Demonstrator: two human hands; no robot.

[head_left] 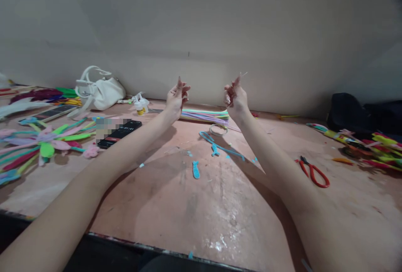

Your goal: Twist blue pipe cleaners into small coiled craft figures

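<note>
Both my forearms reach out over a pinkish table (pixel 220 205), hands raised above its far side. My left hand (pixel 176 98) has its fingertips pinched together; I see nothing between them. My right hand (pixel 235 96) is also pinched, and a thin pale strand (pixel 243 73) sticks up from its fingertips. The hands are about a hand's width apart, and no strand shows between them. Below them lie a bundle of pastel pipe cleaners (pixel 205 116), a small ring of tape (pixel 219 129) and bent blue pipe-cleaner pieces (pixel 196 169).
Red-handled scissors (pixel 312 172) lie at the right, pipe-cleaner flowers (pixel 377 146) and a dark bag (pixel 348 113) beyond them. On the left are more flowers (pixel 47 142), a black phone (pixel 121 132), small glue bottles (pixel 141 104) and a white handbag (pixel 99 90). A beige wall stands behind.
</note>
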